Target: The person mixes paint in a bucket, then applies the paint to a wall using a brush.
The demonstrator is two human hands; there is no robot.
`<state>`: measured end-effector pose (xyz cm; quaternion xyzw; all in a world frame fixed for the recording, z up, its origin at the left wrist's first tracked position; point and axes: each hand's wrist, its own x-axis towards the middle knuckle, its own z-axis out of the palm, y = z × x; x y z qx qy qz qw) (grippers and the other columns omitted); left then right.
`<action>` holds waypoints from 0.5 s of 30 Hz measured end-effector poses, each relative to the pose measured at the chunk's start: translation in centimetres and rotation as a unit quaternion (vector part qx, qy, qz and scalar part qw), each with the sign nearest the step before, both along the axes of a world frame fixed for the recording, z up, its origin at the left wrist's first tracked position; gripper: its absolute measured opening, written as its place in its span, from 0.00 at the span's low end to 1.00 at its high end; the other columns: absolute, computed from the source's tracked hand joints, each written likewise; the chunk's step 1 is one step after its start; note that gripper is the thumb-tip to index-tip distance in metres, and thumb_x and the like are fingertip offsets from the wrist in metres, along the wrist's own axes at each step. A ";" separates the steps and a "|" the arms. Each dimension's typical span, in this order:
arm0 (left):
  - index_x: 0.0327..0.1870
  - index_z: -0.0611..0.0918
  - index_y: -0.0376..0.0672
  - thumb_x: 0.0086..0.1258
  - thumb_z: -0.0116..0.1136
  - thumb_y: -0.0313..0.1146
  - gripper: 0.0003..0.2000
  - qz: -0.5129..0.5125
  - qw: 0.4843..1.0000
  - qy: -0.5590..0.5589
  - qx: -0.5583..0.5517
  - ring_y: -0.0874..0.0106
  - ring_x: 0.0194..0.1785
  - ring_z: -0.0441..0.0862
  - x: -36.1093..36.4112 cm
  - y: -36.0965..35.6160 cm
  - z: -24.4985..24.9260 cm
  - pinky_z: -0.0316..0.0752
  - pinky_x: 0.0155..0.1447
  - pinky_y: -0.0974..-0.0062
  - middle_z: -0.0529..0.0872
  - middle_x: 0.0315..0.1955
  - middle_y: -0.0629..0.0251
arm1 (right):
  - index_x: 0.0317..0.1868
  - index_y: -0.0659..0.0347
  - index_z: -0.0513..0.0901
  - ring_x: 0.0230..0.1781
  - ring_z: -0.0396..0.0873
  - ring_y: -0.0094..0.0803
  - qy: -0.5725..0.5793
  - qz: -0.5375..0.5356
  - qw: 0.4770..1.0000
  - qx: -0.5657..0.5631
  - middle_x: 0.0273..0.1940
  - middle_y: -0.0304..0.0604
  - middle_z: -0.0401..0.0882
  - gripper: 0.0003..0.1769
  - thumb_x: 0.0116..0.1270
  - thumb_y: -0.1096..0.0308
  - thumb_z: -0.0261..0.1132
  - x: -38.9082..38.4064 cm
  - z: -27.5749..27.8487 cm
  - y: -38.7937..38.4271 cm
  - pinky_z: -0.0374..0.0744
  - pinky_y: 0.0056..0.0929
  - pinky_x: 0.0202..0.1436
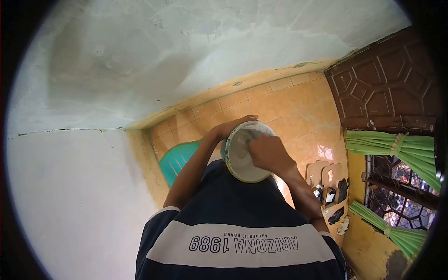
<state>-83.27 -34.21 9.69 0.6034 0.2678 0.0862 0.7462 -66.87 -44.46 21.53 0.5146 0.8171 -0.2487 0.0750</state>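
Note:
A white bucket (239,165) with a yellowish rim is held against the front of the dark shirt, its opening facing up. My left hand (237,124) is wrapped round the bucket's far left side, fingers along the outside near the rim. My right hand (270,154) is closed in a fist over the right part of the opening, knuckles up. What it grips is hidden beneath the fingers. Pale grey-white material coats the inside of the bucket.
A teal plastic chair (176,161) stands on the orange tiled floor (289,105) at left. Grey-white walls rise ahead and left. At right are a brown door (385,84), green curtains (373,143), a barred window (401,200) and tan boards (317,172) beside dark items.

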 end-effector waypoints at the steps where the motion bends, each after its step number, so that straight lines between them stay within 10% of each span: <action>1: 0.75 0.71 0.42 0.84 0.46 0.47 0.26 0.014 0.994 0.004 -0.107 0.68 0.75 0.67 0.3 0.1 0.0 0.58 0.79 0.67 0.72 0.73 0.61 | 0.33 0.60 0.88 0.34 0.87 0.49 -0.003 -0.041 0.998 0.044 0.30 0.55 0.86 0.06 0.58 0.71 0.64 0.2 -0.2 0.4 0.83 0.46 0.37; 3: 0.74 0.72 0.42 0.83 0.46 0.48 0.26 0.028 0.977 0.009 -0.213 0.68 0.74 0.69 0.4 0.2 -0.8 0.60 0.78 0.68 0.74 0.71 0.61 | 0.28 0.60 0.87 0.34 0.88 0.48 -0.006 -0.081 0.993 0.088 0.30 0.55 0.86 0.04 0.54 0.72 0.66 0.5 0.0 0.8 0.83 0.44 0.36; 9: 0.70 0.77 0.40 0.83 0.46 0.53 0.28 0.116 0.991 0.014 -0.069 0.70 0.67 0.76 0.2 -0.6 -0.2 0.65 0.75 0.71 0.81 0.65 0.62 | 0.29 0.61 0.87 0.35 0.88 0.49 -0.056 -0.036 0.998 -0.019 0.30 0.55 0.86 0.04 0.54 0.71 0.66 1.6 0.6 0.5 0.84 0.44 0.37; 15: 0.76 0.69 0.42 0.84 0.44 0.43 0.25 0.033 0.995 0.020 -0.092 0.64 0.81 0.57 0.2 0.4 1.2 0.52 0.83 0.65 0.64 0.78 0.59 | 0.31 0.64 0.88 0.34 0.87 0.50 0.043 0.094 0.994 -0.040 0.31 0.57 0.86 0.07 0.54 0.71 0.66 -0.9 0.1 0.0 0.83 0.46 0.37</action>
